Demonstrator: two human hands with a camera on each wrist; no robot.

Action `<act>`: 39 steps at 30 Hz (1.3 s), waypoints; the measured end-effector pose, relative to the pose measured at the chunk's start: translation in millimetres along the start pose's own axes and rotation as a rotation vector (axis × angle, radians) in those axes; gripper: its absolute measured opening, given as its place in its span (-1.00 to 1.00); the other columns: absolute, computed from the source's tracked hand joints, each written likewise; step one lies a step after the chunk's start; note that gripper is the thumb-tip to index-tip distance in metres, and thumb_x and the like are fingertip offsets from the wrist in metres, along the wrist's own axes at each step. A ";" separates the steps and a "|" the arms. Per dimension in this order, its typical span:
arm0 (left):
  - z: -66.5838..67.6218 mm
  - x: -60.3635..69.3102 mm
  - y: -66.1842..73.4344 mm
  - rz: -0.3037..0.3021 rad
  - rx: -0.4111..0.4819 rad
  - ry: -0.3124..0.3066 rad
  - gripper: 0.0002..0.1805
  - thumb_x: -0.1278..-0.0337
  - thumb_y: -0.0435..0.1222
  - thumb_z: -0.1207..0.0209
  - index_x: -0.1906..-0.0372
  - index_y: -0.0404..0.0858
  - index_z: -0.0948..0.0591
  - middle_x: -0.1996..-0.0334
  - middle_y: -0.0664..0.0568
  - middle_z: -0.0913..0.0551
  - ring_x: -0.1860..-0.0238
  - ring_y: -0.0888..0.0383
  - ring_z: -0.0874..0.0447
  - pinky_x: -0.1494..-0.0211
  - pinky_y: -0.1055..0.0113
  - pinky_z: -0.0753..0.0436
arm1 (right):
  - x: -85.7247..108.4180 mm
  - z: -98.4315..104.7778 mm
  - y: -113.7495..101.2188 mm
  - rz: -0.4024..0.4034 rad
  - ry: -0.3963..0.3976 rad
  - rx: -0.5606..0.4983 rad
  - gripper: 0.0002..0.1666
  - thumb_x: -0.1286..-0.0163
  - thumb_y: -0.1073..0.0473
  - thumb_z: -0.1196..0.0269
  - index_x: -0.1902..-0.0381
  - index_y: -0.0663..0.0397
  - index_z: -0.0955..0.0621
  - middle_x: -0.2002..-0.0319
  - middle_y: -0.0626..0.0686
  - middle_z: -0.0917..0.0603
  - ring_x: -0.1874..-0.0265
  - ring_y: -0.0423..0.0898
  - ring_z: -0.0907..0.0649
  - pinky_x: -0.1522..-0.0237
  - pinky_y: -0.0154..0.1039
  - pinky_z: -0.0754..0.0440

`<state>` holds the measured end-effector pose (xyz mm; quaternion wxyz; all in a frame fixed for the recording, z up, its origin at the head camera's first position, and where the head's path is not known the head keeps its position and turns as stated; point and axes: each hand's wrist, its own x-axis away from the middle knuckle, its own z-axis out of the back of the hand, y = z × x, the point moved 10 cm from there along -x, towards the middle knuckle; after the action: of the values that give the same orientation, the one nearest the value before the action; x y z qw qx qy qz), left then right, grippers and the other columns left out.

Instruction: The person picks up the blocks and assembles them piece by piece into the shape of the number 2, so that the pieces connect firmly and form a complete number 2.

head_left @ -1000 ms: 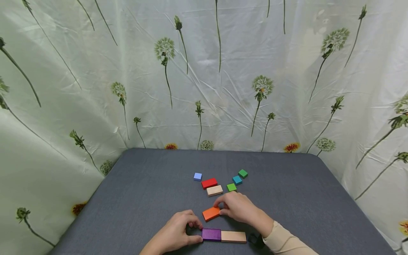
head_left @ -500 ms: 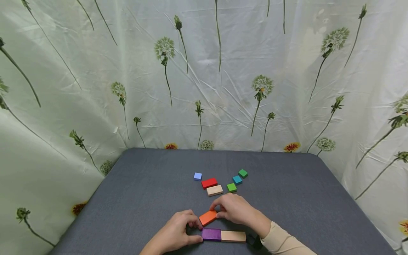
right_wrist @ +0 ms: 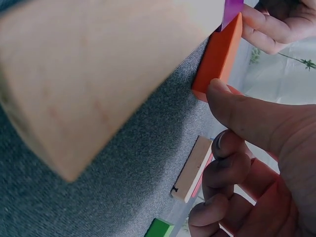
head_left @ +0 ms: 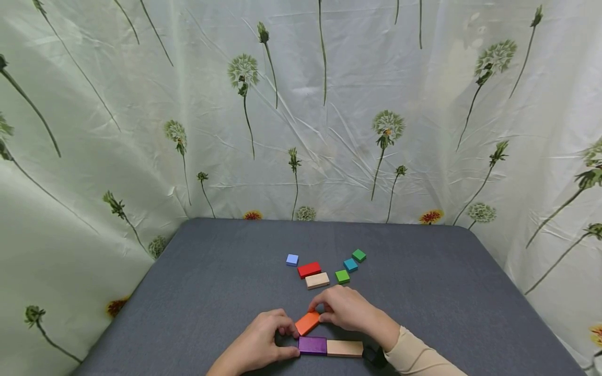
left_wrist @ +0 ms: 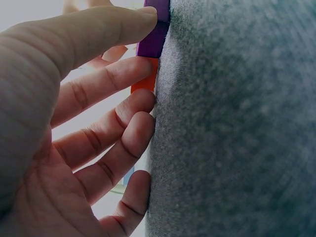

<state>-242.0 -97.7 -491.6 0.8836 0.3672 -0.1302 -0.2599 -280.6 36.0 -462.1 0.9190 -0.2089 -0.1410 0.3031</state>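
Observation:
In the head view, a purple block [head_left: 312, 345] lies flat, end to end with a natural wood block [head_left: 345, 348]. My left hand [head_left: 258, 337] is at the purple block's left end, thumb and index finger curled about its corners; the left wrist view puts the thumb [left_wrist: 133, 24] against its purple side. My right hand [head_left: 348, 310] pinches an orange block [head_left: 308, 322] by its far right end. That orange block lies slanted, its near end close to the purple block's far edge and to my left fingertips. The right wrist view shows my right thumb [right_wrist: 232, 106] on it.
Beyond the hands lie a red block [head_left: 309, 270], another wood block [head_left: 317, 281], a light blue block [head_left: 292, 260], a teal block [head_left: 350, 265] and two green ones. A dark object [head_left: 373, 356] sits under the right wrist. A floral curtain hangs behind the grey table [head_left: 211, 271].
My right hand has brought the orange block left and nearer to the purple block, turning it to a steeper slant. The left hand has stayed in place.

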 end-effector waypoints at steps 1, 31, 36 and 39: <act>0.2 0.1 -0.1 0.003 0.001 -0.001 -0.76 -0.05 -0.08 -0.61 0.21 0.07 -0.78 0.28 0.36 -0.59 0.28 0.44 -0.50 0.19 0.46 -0.50 | 0.1 0.1 0.0 0.000 0.000 -0.001 -0.74 -0.41 0.22 -0.48 -0.02 -0.15 -0.82 0.53 -0.20 -0.46 0.58 -0.31 -0.36 0.50 -0.36 -0.26; -0.9 -1.0 -1.4 0.019 0.003 -0.011 -0.76 -0.07 -0.10 -0.61 0.19 0.05 -0.78 0.26 0.35 -0.58 0.28 0.43 -0.47 0.20 0.43 -0.49 | 4.1 1.0 0.3 0.063 0.020 0.018 -0.70 -0.44 0.15 -0.47 -0.11 -0.14 -0.81 0.33 -0.24 -0.70 0.51 -0.37 -0.41 0.45 -0.41 -0.35; -0.6 -1.0 -0.8 0.014 0.003 -0.013 -0.75 -0.08 -0.09 -0.61 0.18 0.05 -0.78 0.26 0.35 -0.58 0.28 0.44 -0.47 0.20 0.44 -0.50 | 5.4 5.1 6.0 0.048 0.037 -0.021 -0.70 -0.45 0.11 -0.47 -0.11 -0.14 -0.80 0.51 -0.27 -0.52 0.56 -0.37 -0.39 0.49 -0.40 -0.31; -0.5 -0.7 -0.9 0.014 0.001 -0.010 -0.76 -0.08 -0.09 -0.61 0.19 0.05 -0.78 0.27 0.35 -0.58 0.28 0.44 -0.47 0.20 0.44 -0.49 | 5.5 8.6 10.9 0.037 0.055 -0.032 -0.71 -0.44 0.09 -0.47 -0.10 -0.14 -0.80 0.53 -0.27 -0.50 0.56 -0.37 -0.40 0.49 -0.40 -0.32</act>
<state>-242.7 -97.6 -492.6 0.8845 0.3653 -0.1374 -0.2557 -285.0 49.9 -459.0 0.9134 -0.2343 -0.1165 0.3118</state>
